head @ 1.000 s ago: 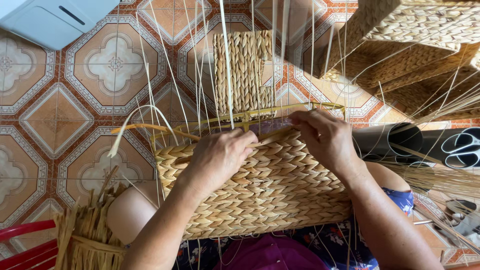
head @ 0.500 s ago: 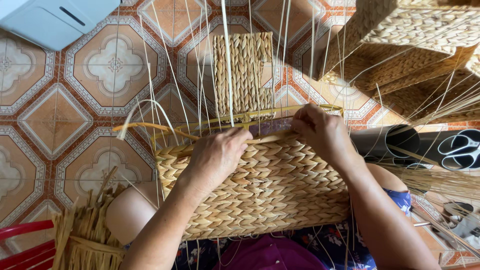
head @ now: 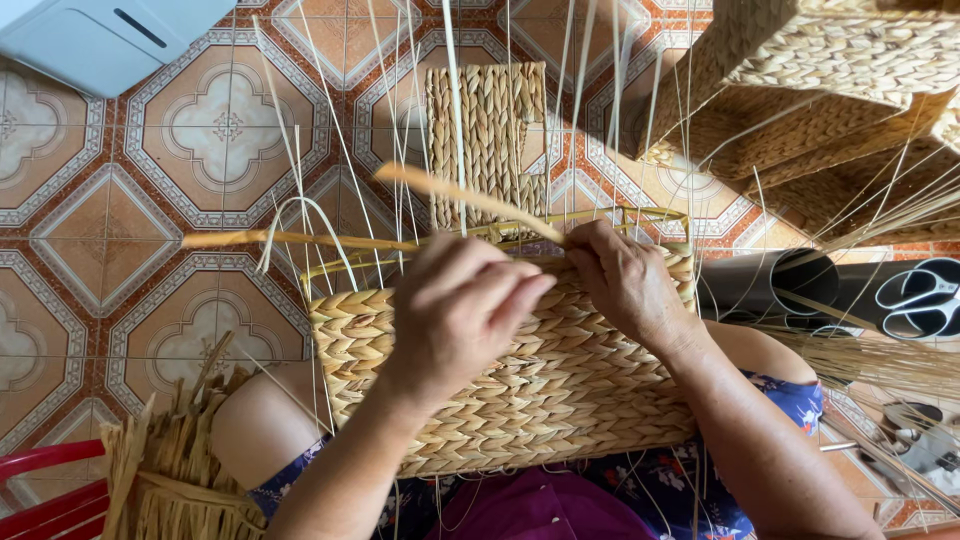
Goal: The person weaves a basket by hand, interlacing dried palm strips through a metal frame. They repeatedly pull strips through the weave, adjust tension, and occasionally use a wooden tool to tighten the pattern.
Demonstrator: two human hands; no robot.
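Woven basket (head: 520, 400), half-made, lay across the lap at frame centre, its upright straws fanning toward the top. Left hand (head: 462, 312): fingers curled loosely over the top edge; whether it gripped anything could not be told. Right hand (head: 625, 280): pinched a flat reed strand (head: 460, 195) slanting toward upper left. Scissors (head: 920, 300) at right edge.

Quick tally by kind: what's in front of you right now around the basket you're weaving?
Basket being woven, under both hands: 1
Hands on it: 2, left hand, right hand
Finished woven baskets stacked at upper right: at least 2
Woven panel lying on the floor tiles: 1
Scissors: 1
Dark tube: 1
Total: 8, loose strands not counted.
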